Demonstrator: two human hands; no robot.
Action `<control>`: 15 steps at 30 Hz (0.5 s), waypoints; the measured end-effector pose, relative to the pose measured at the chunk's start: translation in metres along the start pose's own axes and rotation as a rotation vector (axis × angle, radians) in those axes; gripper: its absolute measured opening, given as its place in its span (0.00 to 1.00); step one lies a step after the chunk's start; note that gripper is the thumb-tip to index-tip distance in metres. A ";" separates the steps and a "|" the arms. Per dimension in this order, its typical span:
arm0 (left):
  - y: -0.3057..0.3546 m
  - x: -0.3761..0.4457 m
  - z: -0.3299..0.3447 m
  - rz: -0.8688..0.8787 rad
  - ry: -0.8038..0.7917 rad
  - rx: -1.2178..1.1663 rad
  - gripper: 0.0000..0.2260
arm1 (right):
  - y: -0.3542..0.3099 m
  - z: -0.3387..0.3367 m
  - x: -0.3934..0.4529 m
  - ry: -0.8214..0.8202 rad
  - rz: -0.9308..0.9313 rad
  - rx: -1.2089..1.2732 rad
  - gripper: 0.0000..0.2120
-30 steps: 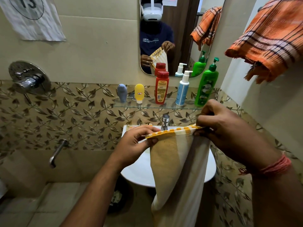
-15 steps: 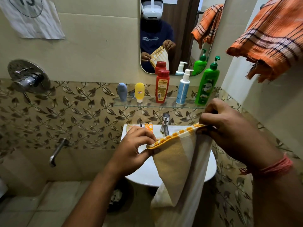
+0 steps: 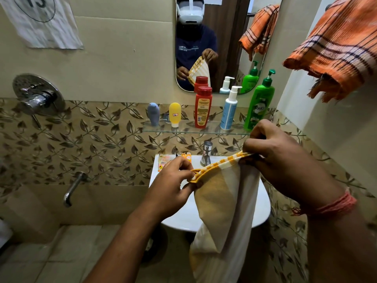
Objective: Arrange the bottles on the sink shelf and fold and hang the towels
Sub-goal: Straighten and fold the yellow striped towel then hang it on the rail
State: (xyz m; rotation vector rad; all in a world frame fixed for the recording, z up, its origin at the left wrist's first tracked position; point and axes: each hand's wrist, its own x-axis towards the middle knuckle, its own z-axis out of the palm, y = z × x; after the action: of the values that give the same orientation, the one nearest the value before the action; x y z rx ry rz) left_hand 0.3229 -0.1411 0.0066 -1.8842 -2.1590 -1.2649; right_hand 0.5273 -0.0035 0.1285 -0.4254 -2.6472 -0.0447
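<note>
Yellow towel [image 3: 224, 201] hangs over sink [image 3: 179, 221], folded lengthwise, top hem stretched betw. both hands. Left hand [image 3: 173, 184] pinches lower end; right hand [image 3: 273, 156] pinches upper end. Orange towel [image 3: 336, 48] hung top right. Five bottles upright on shelf [image 3: 183, 129].

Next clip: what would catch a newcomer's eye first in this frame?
Probably the yellow-edged towel stretched between the left hand and the right hand, both pinching its top edge above the white sink. Next, the row of five bottles on the glass shelf below the mirror, with the green pump bottle at the right end. An orange checked towel hangs at upper right.
</note>
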 end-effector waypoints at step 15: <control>0.008 -0.007 0.008 -0.183 0.210 -0.264 0.05 | -0.005 -0.004 0.000 0.029 0.009 -0.009 0.05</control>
State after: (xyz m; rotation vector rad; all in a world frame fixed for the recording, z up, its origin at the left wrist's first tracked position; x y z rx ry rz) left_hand 0.3355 -0.1433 0.0023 -1.5663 -2.1848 -1.7726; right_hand 0.5279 -0.0092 0.1325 -0.4360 -2.6172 -0.0591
